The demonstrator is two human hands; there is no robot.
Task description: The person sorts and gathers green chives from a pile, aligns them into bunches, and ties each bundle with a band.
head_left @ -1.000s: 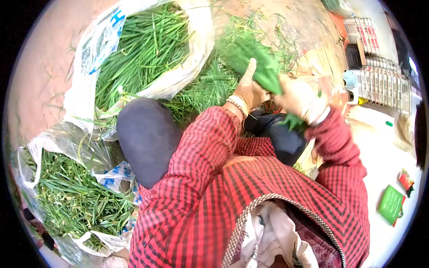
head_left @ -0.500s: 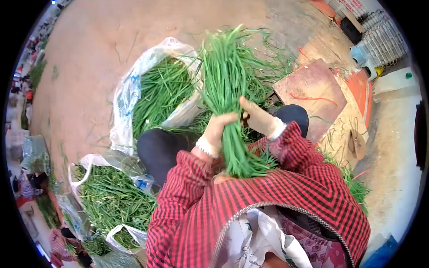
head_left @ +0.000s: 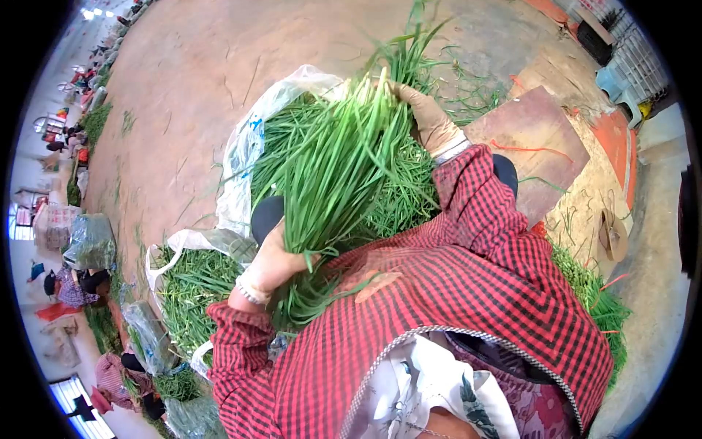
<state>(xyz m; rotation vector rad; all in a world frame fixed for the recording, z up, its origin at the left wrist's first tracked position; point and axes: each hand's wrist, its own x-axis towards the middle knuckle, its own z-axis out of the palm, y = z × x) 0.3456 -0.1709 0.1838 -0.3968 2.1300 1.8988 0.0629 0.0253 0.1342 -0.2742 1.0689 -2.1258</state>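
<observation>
A long bunch of green leafy stalks (head_left: 333, 175) lies slantwise above my lap, its pale ends at the top. My left hand (head_left: 272, 265), gloved, is wrapped round the lower leafy part. At the upper end my right hand (head_left: 428, 119), also gloved, has its fingers bent behind a few stalks beside the pale ends; its fingertips are hidden. Behind the bunch stands an open white plastic bag (head_left: 245, 157) with more green stalks in it. Loose greens (head_left: 409, 190) lie beneath, between my knees.
A second bag of greens (head_left: 197, 293) is at the lower left. On the right are a reddish board (head_left: 526, 143) with a red string, tied greens (head_left: 607, 322) and crates (head_left: 636, 66). Other people (head_left: 121, 377) sit among bags along the far left.
The bunch has turned, with its pale ends now at the top and its leaves downward. My hands have moved apart, the left down and leftward, the right upward.
</observation>
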